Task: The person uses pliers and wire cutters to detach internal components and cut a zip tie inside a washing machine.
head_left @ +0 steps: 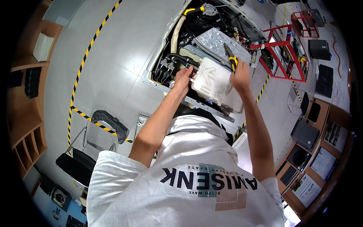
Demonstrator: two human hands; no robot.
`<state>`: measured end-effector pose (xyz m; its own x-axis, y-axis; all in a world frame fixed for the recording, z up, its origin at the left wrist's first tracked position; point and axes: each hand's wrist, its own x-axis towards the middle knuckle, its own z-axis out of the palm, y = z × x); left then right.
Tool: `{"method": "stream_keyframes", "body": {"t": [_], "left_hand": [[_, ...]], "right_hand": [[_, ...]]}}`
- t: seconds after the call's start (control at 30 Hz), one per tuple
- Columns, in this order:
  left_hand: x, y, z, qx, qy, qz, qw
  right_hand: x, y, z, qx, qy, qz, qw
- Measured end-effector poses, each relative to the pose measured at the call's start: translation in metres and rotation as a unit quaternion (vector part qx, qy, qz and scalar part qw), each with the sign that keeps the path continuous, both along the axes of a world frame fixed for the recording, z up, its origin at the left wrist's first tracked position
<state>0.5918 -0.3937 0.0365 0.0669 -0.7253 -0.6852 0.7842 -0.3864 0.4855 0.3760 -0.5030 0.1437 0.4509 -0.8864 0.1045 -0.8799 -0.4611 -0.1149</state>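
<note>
An open white appliance cabinet holds hoses, wiring and a silver foil-like sheet. My left hand has its fingers closed at a black hose beside a white plastic container; the exact grip point is partly hidden. My right hand grips pliers with yellow handles, their jaws pointing up over the sheet, just above the container's right side. A yellow-handled tool lies at the cabinet's far end, near a toothed wheel.
Red metal frames stand at the right, near desks and chairs. A black moulded part lies on the grey floor beside striped tape, near a black chair. Wooden shelving lines the left side.
</note>
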Motion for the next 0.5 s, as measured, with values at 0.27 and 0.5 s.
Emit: {"method": "stream_keyframes", "body": {"t": [0.27,0.5], "left_hand": [[0.000,0.001,0.007,0.012,0.005,0.023,1.000],[0.012,0.011,0.022,0.030,-0.131,-0.072,0.988]], "right_hand": [[0.008,-0.062,-0.033,-0.020,0.062,-0.061,0.996],[0.010,-0.072,-0.043,0.008,0.056,-0.062,0.996]]}}
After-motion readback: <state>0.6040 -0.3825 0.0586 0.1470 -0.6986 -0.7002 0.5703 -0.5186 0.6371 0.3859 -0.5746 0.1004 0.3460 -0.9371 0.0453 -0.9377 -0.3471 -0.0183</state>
